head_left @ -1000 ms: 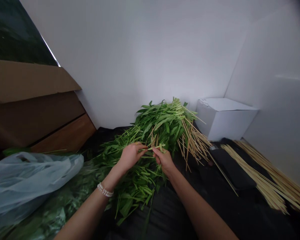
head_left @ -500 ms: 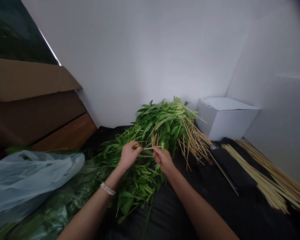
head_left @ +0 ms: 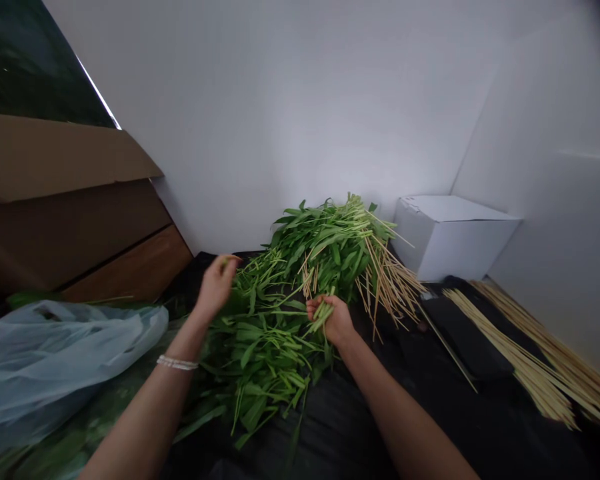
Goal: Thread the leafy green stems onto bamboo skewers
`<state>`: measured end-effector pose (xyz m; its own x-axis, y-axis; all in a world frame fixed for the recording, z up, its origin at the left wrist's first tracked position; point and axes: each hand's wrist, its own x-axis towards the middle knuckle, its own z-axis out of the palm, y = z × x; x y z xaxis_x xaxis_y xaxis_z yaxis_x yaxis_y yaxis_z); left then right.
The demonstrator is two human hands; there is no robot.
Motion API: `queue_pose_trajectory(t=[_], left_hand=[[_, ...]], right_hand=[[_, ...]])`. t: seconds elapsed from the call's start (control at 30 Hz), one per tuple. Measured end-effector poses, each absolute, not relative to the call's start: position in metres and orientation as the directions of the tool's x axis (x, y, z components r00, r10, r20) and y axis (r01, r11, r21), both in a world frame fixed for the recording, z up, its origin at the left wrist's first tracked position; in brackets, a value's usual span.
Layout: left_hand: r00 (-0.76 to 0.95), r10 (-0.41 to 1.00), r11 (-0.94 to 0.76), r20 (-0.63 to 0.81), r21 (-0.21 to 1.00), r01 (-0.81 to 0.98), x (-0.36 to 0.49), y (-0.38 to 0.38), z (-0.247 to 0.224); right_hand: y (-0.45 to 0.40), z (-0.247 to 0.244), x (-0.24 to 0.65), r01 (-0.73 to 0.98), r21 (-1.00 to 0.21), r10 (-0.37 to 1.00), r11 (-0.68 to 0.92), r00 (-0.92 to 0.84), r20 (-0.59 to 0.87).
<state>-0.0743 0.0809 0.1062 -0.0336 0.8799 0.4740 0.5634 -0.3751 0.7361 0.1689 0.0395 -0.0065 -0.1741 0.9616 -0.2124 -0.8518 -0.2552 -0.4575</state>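
My right hand (head_left: 336, 319) is closed round a small bunch of green stems (head_left: 322, 315), just in front of the large heap of leafy greens (head_left: 320, 233). Left of the heap, my left hand (head_left: 219, 283) is raised over the dark surface with its fingers bent together; a bit of green shows at the fingertips, too small to name. Loose leafy stalks (head_left: 267, 360) lie below and between both hands. Thin tan sticks (head_left: 390, 283) stick out from the right side of the heap.
A cloudy plastic bag (head_left: 70, 360) lies at the left, below a cardboard box (head_left: 65, 220). At the right are a white box (head_left: 450, 233), a dark flat case (head_left: 467, 340) and long pale strips (head_left: 525, 367). A white wall (head_left: 300, 113) stands behind.
My left hand has moved left and up, away from my right hand. My right hand still grips the stems, slightly turned, and the stalk that stretched between the hands has gone from there.
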Motion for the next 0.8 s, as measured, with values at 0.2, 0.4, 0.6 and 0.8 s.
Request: queue_pose_trajectory(t=[0.2, 0.4, 0.6, 0.8], left_hand=[[0.406, 0.902, -0.424, 0.144, 0.131, 0.896, -0.036, 0.074, 0.047], [0.33, 0.937, -0.33, 0.115, -0.016, 0.944, -0.051, 0.08, 0.037], [0.167, 0.851, -0.224, 0.498, 0.056, 0.973, -0.051, 0.07, 0.068], [0.389, 0.776, -0.431, 0.497, -0.033, 0.902, -0.014, 0.042, 0.059]], right_hand=[[0.04, -0.006, 0.17, -0.837, -0.477, 0.962, -0.27, -0.223, -0.156], [0.04, -0.004, 0.171, -0.772, -0.588, 0.967, -0.242, -0.241, -0.083], [0.037, -0.004, 0.164, -0.699, -0.686, 0.976, -0.204, -0.197, -0.09], [0.03, -0.001, 0.154, -0.666, -0.737, 0.992, -0.111, -0.123, -0.039]])
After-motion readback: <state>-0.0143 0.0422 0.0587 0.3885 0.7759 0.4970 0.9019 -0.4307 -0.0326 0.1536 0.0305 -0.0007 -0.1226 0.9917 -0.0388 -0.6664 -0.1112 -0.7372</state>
